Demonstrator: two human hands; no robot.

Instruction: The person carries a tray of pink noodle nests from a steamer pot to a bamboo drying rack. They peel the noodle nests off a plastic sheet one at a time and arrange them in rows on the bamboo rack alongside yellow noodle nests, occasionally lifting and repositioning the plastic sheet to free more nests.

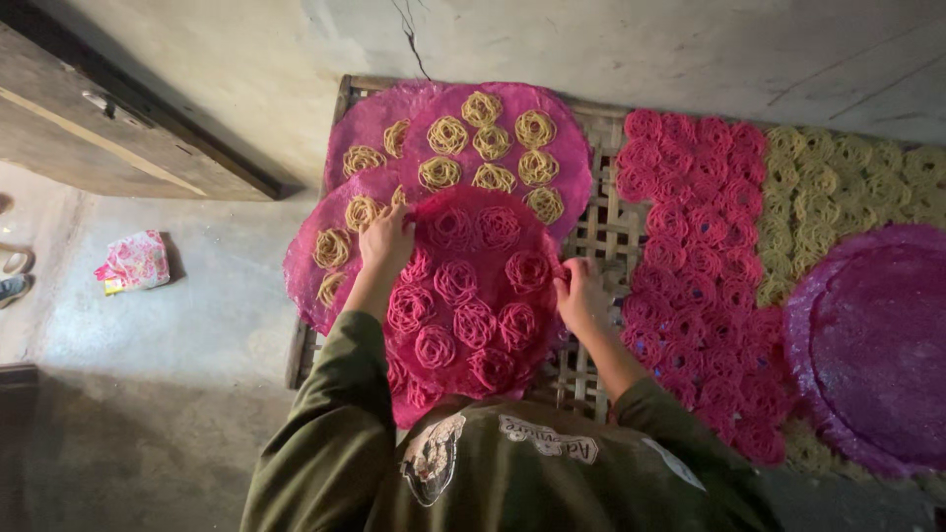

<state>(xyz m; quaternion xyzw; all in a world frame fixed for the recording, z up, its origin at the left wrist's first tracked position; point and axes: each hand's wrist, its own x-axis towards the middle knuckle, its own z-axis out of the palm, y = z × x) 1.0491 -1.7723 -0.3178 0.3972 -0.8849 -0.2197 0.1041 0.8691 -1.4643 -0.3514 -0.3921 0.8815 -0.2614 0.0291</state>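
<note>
I have the round pink tray (473,296) of pink noodle coils (455,281) held by its rim over the woven bamboo rack (601,236), my left hand (386,239) pinched on the far left edge and my right hand (579,296) clamped on the right edge, thumbs on top. The tray sits tilted toward me, its near edge close to my chest, and it overlaps two other pink trays carrying yellow coils (493,148) further along the rack. To my right, loose pink coils (705,256) already lie straight on the rack, with yellow ones beyond them and an empty purple tray (872,345) resting on top. I judge the grip needs to stay even on both sides: if one hand dips, the soft coils could slide together and lose their shape. Keeping the tray level and my fingers clear of the nearest coils seems the careful way to handle it.
</note>
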